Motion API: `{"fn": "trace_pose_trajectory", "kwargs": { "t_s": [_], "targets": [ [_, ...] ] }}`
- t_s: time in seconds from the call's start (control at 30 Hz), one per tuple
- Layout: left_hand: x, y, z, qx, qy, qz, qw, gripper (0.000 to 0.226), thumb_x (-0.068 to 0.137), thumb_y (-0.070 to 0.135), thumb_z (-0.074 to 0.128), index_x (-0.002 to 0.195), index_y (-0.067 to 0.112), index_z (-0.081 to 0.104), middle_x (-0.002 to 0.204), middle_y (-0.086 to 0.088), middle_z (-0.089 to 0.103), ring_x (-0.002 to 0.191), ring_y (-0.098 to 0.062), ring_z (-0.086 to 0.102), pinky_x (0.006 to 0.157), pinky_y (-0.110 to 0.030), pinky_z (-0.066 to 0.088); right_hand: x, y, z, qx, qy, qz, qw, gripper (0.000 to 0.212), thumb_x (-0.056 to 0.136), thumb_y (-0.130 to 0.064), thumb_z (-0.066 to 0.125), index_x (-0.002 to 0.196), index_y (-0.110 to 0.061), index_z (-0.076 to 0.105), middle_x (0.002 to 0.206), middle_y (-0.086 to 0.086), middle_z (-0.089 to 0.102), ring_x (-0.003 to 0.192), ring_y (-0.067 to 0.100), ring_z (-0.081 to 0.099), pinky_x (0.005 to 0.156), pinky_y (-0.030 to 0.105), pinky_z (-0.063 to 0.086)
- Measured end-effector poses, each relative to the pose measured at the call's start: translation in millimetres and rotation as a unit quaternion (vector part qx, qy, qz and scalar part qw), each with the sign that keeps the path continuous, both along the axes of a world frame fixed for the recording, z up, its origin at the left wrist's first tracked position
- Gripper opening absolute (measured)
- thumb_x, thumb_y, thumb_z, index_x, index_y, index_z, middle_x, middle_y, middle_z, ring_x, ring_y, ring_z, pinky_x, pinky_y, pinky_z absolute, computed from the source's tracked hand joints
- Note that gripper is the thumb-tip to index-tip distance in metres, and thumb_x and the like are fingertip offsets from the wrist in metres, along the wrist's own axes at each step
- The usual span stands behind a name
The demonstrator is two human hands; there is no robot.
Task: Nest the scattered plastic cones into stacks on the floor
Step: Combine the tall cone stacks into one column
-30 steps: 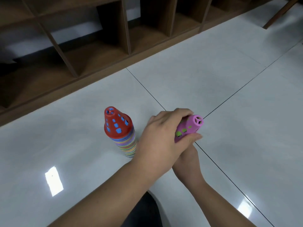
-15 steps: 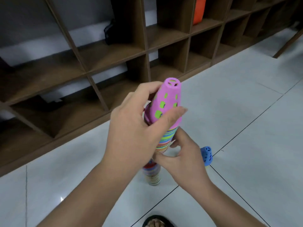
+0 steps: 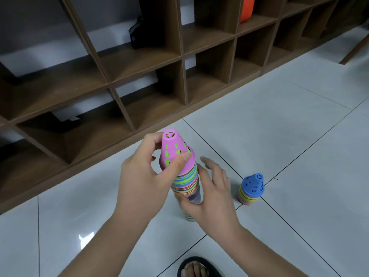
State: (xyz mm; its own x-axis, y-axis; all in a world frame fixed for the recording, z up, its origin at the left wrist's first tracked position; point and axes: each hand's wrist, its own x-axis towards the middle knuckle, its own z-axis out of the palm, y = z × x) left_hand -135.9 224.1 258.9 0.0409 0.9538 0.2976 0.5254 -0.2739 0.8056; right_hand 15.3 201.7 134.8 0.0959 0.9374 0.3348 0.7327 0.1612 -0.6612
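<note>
The left hand (image 3: 143,176) pinches the pink perforated plastic cone (image 3: 173,144) capping the tall stack of striped multicoloured plastic cones (image 3: 184,180), thumb in front and fingers curled behind. The right hand (image 3: 213,196) lies against the stack's lower part, fingers straight and spread, thumb across the front, steadying rather than gripping. The stack appears to stand upright on the white tiled floor (image 3: 279,136), and a short stack topped by a blue cone (image 3: 250,191) sits apart to its right. To seat the top section well, press straight down along the axis with the left hand while the right braces low; 1 sideways push could buckle so tall a column.
</note>
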Motion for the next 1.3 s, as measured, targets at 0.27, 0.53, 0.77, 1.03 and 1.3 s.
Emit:
{"fn": "trace_pose_trajectory", "kwargs": {
  "t_s": [0.27, 0.53, 0.77, 1.03, 1.3],
  "targets": [
    [30, -8, 26, 0.165, 0.119, -0.017, 0.979, 0.054, 0.087, 0.036, 0.085, 0.134, 0.028, 0.061, 0.136, 0.016, 0.059, 0.127, -0.012, 0.058, 0.098, -0.048, 0.055, 19, -3, -15, -0.053, 0.092, 0.025, 0.994, 0.083, 0.076, -0.071, 0.075, 0.145, -0.027, 0.055, 0.146, -0.012, 0.045, 0.137, 0.009, 0.045, 0.111, 0.036, 0.044],
    [99, -4, -7, 0.187, 0.146, -0.142, 0.961, 0.024, 0.093, 0.02, 0.074, 0.117, 0.021, 0.072, 0.118, 0.013, 0.07, 0.114, -0.015, 0.065, 0.099, -0.041, 0.049, 86, -29, -68, -0.099, 0.13, -0.046, 0.986, 0.054, 0.086, -0.057, 0.076, 0.13, -0.03, 0.063, 0.128, -0.016, 0.057, 0.128, 0.006, 0.052, 0.104, 0.025, 0.045],
    [142, 10, -98, -0.016, 0.125, -0.204, 0.971, 0.034, 0.091, 0.04, 0.067, 0.124, 0.038, 0.063, 0.124, 0.025, 0.062, 0.115, -0.011, 0.065, 0.1, -0.04, 0.054, 132, -65, -149, -0.174, 0.16, -0.163, 0.958, 0.024, 0.092, -0.053, 0.073, 0.109, -0.037, 0.067, 0.11, -0.021, 0.064, 0.108, 0.005, 0.06, 0.085, 0.029, 0.053],
    [172, 33, -169, -0.151, 0.177, -0.243, 0.942, 0.058, 0.096, 0.028, 0.072, 0.147, 0.044, 0.049, 0.148, 0.024, 0.048, 0.13, -0.007, 0.055, 0.106, -0.036, 0.05, 167, -62, -201, -0.185, 0.196, -0.25, 0.93, 0.033, 0.084, -0.035, 0.082, 0.1, -0.03, 0.055, 0.103, -0.014, 0.059, 0.095, 0.01, 0.061, 0.077, 0.032, 0.051],
    [197, 38, -196, -0.16, 0.209, -0.301, 0.917, 0.053, 0.102, 0.024, 0.066, 0.149, 0.046, 0.053, 0.161, 0.03, 0.036, 0.142, -0.008, 0.047, 0.117, -0.035, 0.043, 175, -34, -218, -0.205, 0.172, -0.202, 0.942, 0.076, 0.075, -0.041, 0.088, 0.141, -0.03, 0.051, 0.126, -0.01, 0.051, 0.12, 0.014, 0.054, 0.094, 0.035, 0.051]
  ]
}}
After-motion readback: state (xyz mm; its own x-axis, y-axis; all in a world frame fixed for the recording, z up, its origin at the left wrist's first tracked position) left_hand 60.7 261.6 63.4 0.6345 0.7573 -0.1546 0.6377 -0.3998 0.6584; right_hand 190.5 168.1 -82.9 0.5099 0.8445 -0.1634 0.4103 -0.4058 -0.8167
